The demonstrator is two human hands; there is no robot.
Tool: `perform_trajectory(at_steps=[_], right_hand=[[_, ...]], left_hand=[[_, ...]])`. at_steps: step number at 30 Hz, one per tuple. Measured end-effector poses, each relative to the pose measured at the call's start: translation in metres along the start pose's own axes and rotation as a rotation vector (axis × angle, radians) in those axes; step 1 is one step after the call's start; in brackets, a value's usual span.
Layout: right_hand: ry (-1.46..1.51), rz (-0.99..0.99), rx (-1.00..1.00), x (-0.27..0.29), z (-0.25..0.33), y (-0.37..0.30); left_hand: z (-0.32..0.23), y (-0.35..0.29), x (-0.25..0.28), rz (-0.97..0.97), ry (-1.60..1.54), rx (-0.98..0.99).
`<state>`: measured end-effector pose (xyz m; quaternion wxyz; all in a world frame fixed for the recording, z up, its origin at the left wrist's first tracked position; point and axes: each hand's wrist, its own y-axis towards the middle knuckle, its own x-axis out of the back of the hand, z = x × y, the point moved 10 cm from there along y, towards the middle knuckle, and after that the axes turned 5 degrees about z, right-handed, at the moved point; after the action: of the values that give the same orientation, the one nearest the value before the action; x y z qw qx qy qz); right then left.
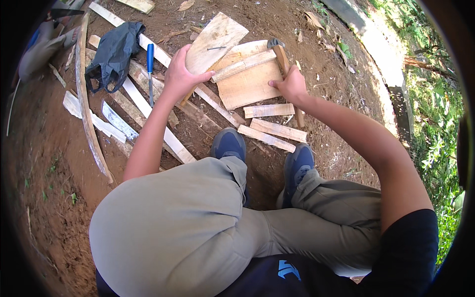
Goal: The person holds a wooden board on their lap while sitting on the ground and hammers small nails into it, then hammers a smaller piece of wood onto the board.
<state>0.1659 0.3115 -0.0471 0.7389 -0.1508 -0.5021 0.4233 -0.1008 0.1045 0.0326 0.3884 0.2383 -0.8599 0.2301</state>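
Head view: left hand (179, 74) clamps a board (213, 42) bearing a nail (216, 48); right hand (292, 85) grips a hammer (282, 57). Best steady the board and strike squarely.

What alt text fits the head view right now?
A squatting person's left hand grips a pale flat wooden board, while the right hand holds a wooden-handled hammer over a nailed plank panel on bare brown soil.

The left hand (180, 74) grips the lower edge of a tilted wooden board (215, 42); the right hand (292, 85) holds a hammer (282, 57) by its handle, head resting beside a flat plank (250, 84); a blue-handled tool (150, 64) lies near a black bag (114, 52) on the dirt.
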Motion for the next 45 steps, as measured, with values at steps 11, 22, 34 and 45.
perform_trajectory(at_steps=[11,22,34,45], right_hand=[[-0.032,-0.292,0.224,0.049,0.035,0.015],[-0.429,0.272,0.824,-0.013,0.146,0.044],[-0.727,0.226,0.984,-0.035,0.14,0.04],[-0.724,0.26,0.886,-0.026,0.103,0.008]], left_hand=[[0.016,0.014,0.032,-0.197,-0.091,0.108],[0.078,-0.021,0.078,-0.528,-0.313,0.113],[0.076,-0.027,0.072,-0.509,-0.311,0.041],[0.052,-0.033,0.059,-0.453,-0.402,0.031]])
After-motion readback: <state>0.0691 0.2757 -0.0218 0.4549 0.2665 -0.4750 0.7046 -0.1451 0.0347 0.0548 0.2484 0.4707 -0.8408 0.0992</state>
